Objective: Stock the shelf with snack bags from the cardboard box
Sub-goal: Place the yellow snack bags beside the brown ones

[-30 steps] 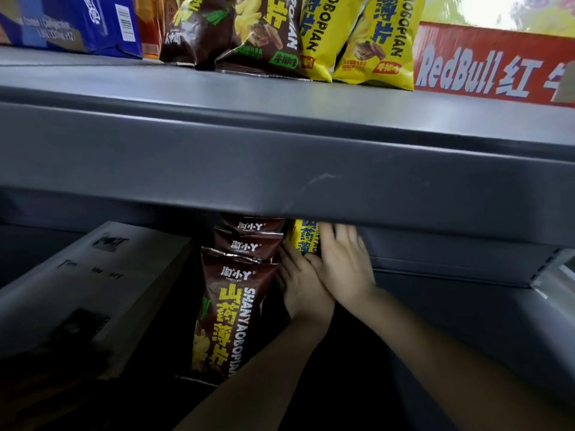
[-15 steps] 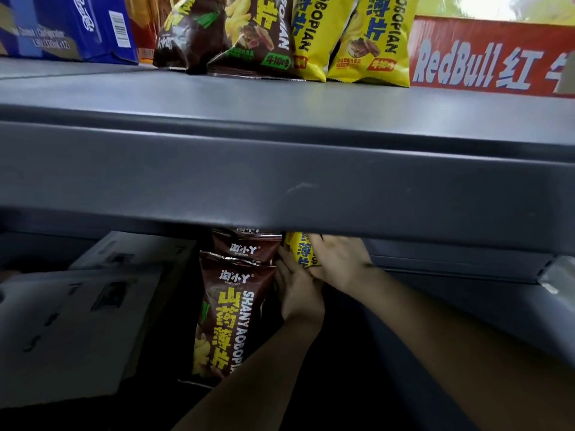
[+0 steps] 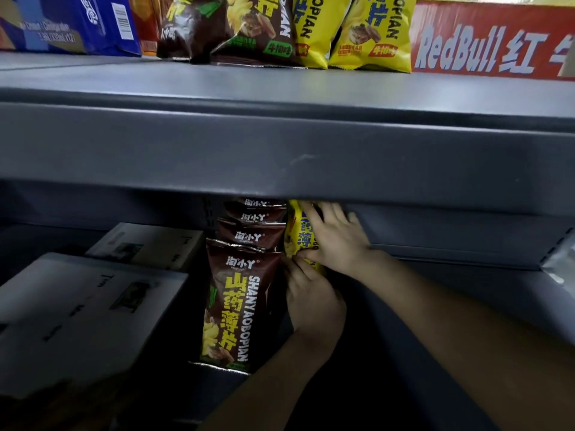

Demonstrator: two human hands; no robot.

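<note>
The yellow snack bag (image 3: 299,236) stands on the low shelf, right under the thick grey lip of the upper shelf (image 3: 280,160). Its top is tucked up behind that lip, so there is very little room above it. On its left side it touches the row of brown snack bags (image 3: 236,306). To its right the dark shelf space is open. The right hand (image 3: 337,241) lies flat on the yellow bag with its fingers spread. The left hand (image 3: 314,303) is just below, close to the right hand, and its fingertips reach the bag's bottom edge. I cannot tell if they pinch it. The pale box (image 3: 77,312) sits well to the left, with its flaps open. More yellow bags (image 3: 370,32) stand on the top shelf. Half a second ago the right hand's fingers were bunched up under the lip. Now they are spread out, and more of the yellow bag shows.
</note>
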